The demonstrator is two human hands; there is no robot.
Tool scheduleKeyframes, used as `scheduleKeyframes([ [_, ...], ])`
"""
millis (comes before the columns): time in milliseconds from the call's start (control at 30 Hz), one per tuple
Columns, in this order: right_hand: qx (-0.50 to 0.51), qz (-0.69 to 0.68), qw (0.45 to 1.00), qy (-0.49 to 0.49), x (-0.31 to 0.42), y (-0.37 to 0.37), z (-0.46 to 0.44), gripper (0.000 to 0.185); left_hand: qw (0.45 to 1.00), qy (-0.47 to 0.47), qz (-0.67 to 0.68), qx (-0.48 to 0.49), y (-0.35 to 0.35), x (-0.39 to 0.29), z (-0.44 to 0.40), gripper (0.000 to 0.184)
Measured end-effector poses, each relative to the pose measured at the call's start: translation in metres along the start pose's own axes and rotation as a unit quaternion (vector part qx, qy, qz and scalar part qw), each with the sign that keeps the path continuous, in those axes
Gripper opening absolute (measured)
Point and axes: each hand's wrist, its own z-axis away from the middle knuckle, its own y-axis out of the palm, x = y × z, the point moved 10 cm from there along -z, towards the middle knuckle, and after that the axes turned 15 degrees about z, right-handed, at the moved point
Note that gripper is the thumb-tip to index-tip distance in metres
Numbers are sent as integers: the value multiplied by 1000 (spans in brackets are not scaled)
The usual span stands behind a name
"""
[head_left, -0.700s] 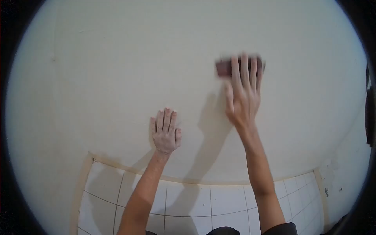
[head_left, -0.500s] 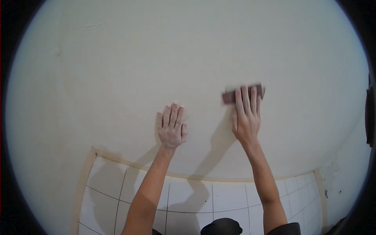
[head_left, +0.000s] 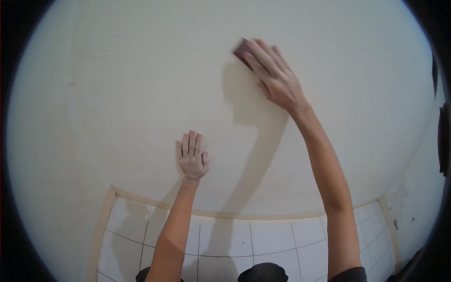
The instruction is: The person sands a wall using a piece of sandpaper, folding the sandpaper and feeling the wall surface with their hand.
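A pale cream wall (head_left: 155,98) fills most of the head view. My left hand (head_left: 191,157) lies flat on it left of centre, fingers stretched out and pointing up, with whitish dust on the skin. Higher up and to the right, my right hand (head_left: 275,73) presses a dark brown piece of sandpaper (head_left: 243,52) against the wall under its fingers. Most of the sandpaper is hidden by the hand; its left end shows, tilted and slightly blurred.
White square tiles (head_left: 275,237) run along the bottom, bordered by a tan strip (head_left: 164,205). A rounded black object (head_left: 263,273) shows at the lower edge. A thin scratch-like mark (head_left: 108,55) is at upper left. Dark objects (head_left: 444,141) stand at the far right edge.
My right hand has swept up and left with the sandpaper, turning it to a steeper tilt. In the view, my left hand sits slightly further left and lower, still flat.
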Motion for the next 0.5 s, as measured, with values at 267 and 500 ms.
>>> scheduleKeyframes([
  [267, 291, 31, 945, 148, 114, 9, 237, 80, 1000, -4, -10, 0, 2, 0, 2, 60],
  [500, 169, -16, 969, 180, 40, 18, 40, 74, 1000, 1, -13, 3, 4, 2, 1, 60],
])
